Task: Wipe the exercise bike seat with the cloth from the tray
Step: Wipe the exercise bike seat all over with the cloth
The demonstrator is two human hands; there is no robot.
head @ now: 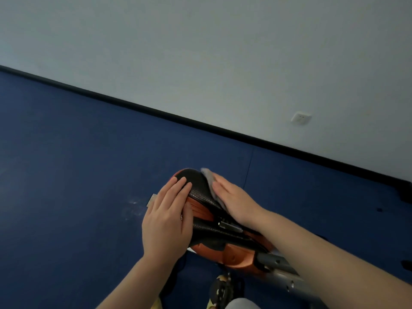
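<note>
Hands work as a pair on the bike seat (201, 192): left hand (168, 216) lies flat on its near side to steady it, while right hand (234, 202) presses the grey cloth (208, 178) open-palmed against its far side.

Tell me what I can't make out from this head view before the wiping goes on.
- Cloth: mostly hidden under the right hand; its size is unclear.
- Seat: the left hand covers its left side, so cleanliness there is unknown.
- Tray: not in view.
- Bike frame: cut off by the bottom edge and the right forearm.
</note>
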